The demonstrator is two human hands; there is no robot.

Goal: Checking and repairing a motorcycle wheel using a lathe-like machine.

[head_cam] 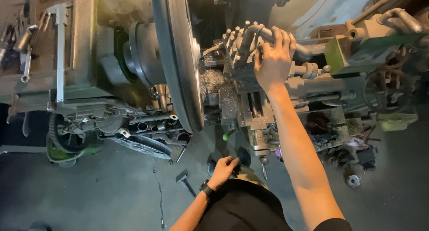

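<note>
Beside the big faceplate (178, 56) of the lathe, seen from the head camera, the right hand (273, 56) is up on the tool post (239, 52), just to the right of that disc. Its fingers are curled loosely over the bent steel handle (259, 34) that rises from the post, a partial wrap and not a tight fist; the thumb side is hidden behind the hand.

Below the faceplate and toward the wearer, the left hand (223, 167) is lowered near the knee, fingers bent around something small and dark; what it is cannot be made out. A dark band sits at that wrist (206, 187).

As a judgement: to work that handle well, the palm should seat squarely on the bend and the pull should be steady, with the forearm kept to the right of the faceplate's rim and clear of the cutting tool (212, 47) that points toward it.

Nothing like a proper container shows. The bed just right of the faceplate acts as a catch-all, with a heap of metal chips (211, 81) lying on it. Left of the faceplate a long square-headed wrench (60, 47) hangs on the headstock. On the floor below the faceplate lies a small hammer (185, 179).
</note>
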